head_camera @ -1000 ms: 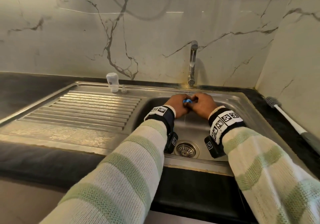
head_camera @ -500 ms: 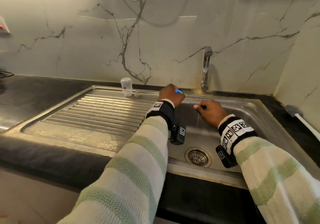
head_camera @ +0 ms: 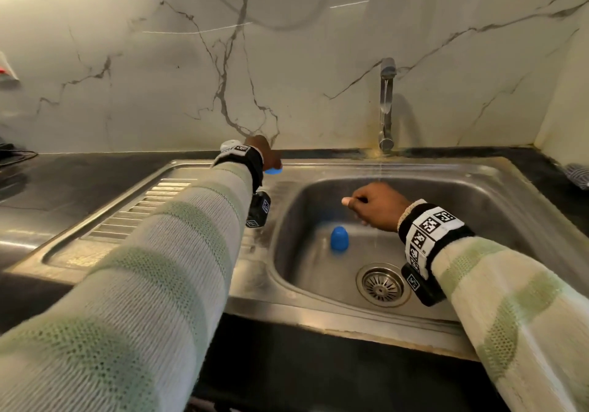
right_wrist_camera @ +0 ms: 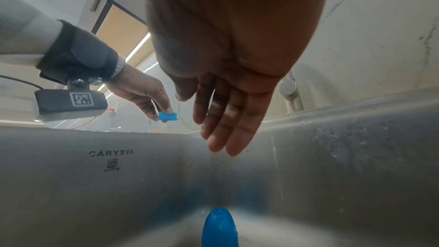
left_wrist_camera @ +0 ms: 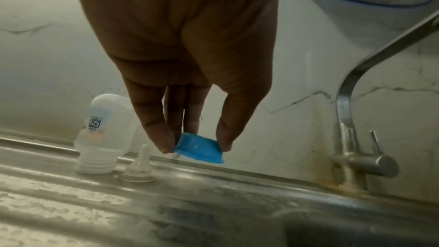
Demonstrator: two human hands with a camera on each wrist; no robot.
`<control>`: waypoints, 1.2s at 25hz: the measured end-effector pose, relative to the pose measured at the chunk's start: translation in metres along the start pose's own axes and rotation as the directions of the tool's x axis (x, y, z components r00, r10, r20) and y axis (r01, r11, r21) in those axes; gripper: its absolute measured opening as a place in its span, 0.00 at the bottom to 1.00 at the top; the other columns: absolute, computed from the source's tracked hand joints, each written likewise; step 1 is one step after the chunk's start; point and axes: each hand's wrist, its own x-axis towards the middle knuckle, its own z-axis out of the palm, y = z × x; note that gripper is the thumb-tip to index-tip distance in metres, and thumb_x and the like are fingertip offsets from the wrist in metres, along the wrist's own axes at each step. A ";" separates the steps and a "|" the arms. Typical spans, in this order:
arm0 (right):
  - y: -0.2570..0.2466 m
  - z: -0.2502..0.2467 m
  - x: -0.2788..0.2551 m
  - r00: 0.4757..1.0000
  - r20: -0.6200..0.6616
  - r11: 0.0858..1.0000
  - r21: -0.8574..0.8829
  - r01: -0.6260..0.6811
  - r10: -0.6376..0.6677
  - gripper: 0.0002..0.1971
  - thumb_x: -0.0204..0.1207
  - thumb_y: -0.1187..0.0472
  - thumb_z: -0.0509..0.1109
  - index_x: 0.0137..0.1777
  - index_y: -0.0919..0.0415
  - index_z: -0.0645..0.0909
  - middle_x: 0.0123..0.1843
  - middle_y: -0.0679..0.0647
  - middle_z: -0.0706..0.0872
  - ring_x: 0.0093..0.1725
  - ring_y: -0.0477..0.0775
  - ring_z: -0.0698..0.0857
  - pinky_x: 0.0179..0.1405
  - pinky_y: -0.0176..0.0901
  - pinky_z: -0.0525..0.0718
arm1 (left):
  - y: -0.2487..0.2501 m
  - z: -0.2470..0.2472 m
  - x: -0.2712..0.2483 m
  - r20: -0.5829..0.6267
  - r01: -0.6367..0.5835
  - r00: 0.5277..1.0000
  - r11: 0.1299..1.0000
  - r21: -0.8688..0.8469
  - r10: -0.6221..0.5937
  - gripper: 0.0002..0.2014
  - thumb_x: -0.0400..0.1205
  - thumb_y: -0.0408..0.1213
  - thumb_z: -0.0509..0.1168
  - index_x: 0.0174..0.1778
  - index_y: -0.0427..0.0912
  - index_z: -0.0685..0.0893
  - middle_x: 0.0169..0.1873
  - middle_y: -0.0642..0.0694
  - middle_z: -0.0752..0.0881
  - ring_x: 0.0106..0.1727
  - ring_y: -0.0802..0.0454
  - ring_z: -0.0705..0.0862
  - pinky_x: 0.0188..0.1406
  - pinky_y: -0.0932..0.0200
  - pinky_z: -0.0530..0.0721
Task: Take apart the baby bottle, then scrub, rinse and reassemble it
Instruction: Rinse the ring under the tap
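**Blue ring going down beside the rinsed parts**

Our left hand (left_wrist_camera: 175, 48) pinches the blue collar ring (left_wrist_camera: 199, 150) just above the sink ledge (left_wrist_camera: 237, 172). Wet fingers could let it skid into the basin. The upturned bottle (left_wrist_camera: 104, 134) and nipple (left_wrist_camera: 139, 166) stand close, easily knocked. Our right hand (right_wrist_camera: 228, 85) hangs open, empty, above the blue cap (head_camera: 339, 238); the tap (head_camera: 386, 105) runs

Only a couple of readable bits here. The sink basin wall (right_wrist_camera: 114, 185) has "CARYSIL" stamped on it in dark letters, down and left of the right hand's fingertips (right_wrist_camera: 231, 150), with a small ISI-style mark right under it, fine print too tiny to read. The upside-down bottle body (left_wrist_camera: 104, 131), just left of the left hand's fingers (left_wrist_camera: 154, 127), carries an "ISI" box logo. Wrist straps have square code markers, no text.
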 end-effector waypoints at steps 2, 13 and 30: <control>0.002 0.001 0.001 1.000 0.013 0.999 0.031 -0.019 0.018 0.20 0.84 0.49 0.64 0.32 0.56 0.79 0.34 0.60 0.87 0.35 0.60 0.88 0.37 0.45 0.83 | 0.001 -0.001 -0.001 0.002 -0.012 1.000 0.999 0.032 0.012 0.19 0.67 0.52 0.74 0.44 0.42 0.81 0.42 0.43 0.87 0.45 0.41 0.86 0.48 0.52 0.82; 0.010 0.002 0.001 0.994 0.076 0.995 0.062 -0.082 0.078 0.20 0.85 0.48 0.63 0.46 0.66 0.85 0.41 0.61 0.89 0.41 0.61 0.90 0.43 0.50 0.86 | -0.001 0.035 0.095 0.059 0.015 0.998 0.985 0.169 -0.025 0.29 0.44 0.59 0.74 0.37 0.47 0.82 0.33 0.47 0.89 0.37 0.41 0.90 0.51 0.40 0.87; 0.019 -0.004 0.002 0.969 0.104 0.974 -0.019 -0.224 0.224 0.17 0.84 0.50 0.65 0.46 0.64 0.86 0.42 0.63 0.90 0.41 0.62 0.91 0.41 0.51 0.88 | 0.047 -0.026 0.037 -0.074 -0.187 0.976 0.964 0.191 0.204 0.16 0.71 0.47 0.74 0.45 0.41 0.81 0.45 0.40 0.86 0.46 0.38 0.86 0.50 0.48 0.86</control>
